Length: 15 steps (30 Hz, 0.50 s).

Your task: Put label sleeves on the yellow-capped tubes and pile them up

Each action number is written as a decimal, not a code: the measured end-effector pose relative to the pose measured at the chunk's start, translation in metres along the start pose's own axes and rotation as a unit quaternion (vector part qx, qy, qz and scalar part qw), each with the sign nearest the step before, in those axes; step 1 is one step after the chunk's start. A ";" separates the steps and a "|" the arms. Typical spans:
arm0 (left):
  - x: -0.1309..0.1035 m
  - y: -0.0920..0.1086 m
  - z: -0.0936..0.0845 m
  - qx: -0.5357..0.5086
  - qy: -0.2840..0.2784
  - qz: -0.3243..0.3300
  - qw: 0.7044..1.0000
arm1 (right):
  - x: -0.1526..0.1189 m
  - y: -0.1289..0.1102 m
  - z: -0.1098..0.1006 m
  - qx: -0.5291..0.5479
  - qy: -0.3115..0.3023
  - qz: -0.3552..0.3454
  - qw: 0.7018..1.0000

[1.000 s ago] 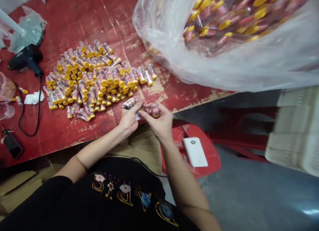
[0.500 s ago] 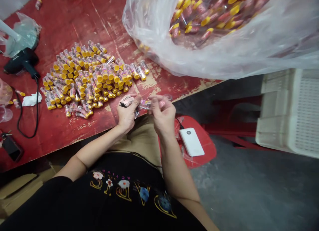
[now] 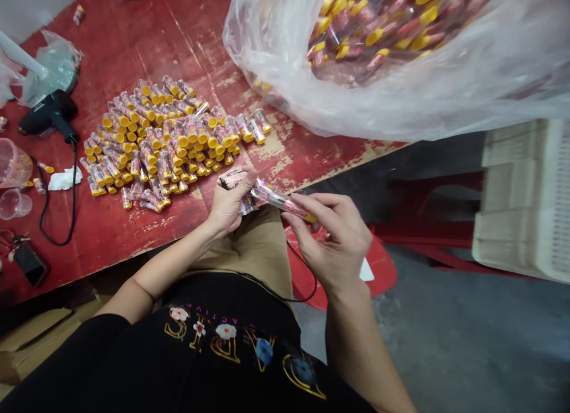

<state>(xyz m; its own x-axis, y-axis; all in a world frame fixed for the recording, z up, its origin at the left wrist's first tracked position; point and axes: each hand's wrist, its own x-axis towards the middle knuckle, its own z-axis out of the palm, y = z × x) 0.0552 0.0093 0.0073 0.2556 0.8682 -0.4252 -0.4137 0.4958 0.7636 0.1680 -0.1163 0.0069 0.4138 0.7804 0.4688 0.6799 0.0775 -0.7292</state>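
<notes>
My left hand (image 3: 228,206) is closed around a bundle of clear printed plastic sleeves (image 3: 247,206), whose pinkish ends stick out past the thumb. In my right hand (image 3: 341,238) a small clear tube (image 3: 296,207) with a yellow cap is pinched between thumb and fingers. The tube points left, and its far end meets a printed sleeve (image 3: 266,191) by my left thumb; how far it sits inside is unclear. Beyond my left hand, a large pile of yellow-capped tubes (image 3: 155,140) lies on the red table (image 3: 187,223).
A big clear plastic bag (image 3: 285,92) of capped tubes lies at the upper right. A black heat gun (image 3: 51,113) with its cord, a pink basket (image 3: 13,164), a clear cup (image 3: 15,204) and a phone (image 3: 29,261) are at left. A pale crate (image 3: 512,199) stands at right.
My right hand has moved right, away from my left hand, and now shows a yellow-capped tube in its fingers. My left hand keeps its hold on the sleeves. The view has shifted slightly.
</notes>
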 end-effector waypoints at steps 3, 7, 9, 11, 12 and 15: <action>-0.008 0.003 0.002 0.022 -0.020 -0.020 0.999 | -0.005 -0.003 0.003 0.016 0.043 0.014 0.999; -0.019 0.009 0.003 0.030 -0.054 -0.057 0.996 | -0.015 -0.005 0.005 0.094 -0.019 0.055 0.994; -0.022 0.010 0.003 0.030 -0.065 -0.063 0.995 | -0.019 -0.007 0.003 0.129 -0.035 0.067 0.989; -0.022 0.011 0.003 0.028 -0.083 -0.073 0.993 | -0.021 -0.010 0.003 0.136 -0.016 0.074 0.988; -0.022 0.011 0.003 0.028 -0.093 -0.080 0.992 | -0.022 -0.011 0.003 0.137 -0.002 0.081 0.987; -0.023 0.009 0.002 0.022 -0.116 -0.106 0.987 | -0.021 -0.014 0.008 0.187 0.005 0.112 0.976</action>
<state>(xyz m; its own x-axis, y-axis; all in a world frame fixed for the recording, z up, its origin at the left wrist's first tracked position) 0.0475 -0.0061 0.0255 0.5286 0.7143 -0.4588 -0.2916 0.6603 0.6920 0.1453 -0.1290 0.0035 0.5340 0.7978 0.2800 0.3041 0.1278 -0.9440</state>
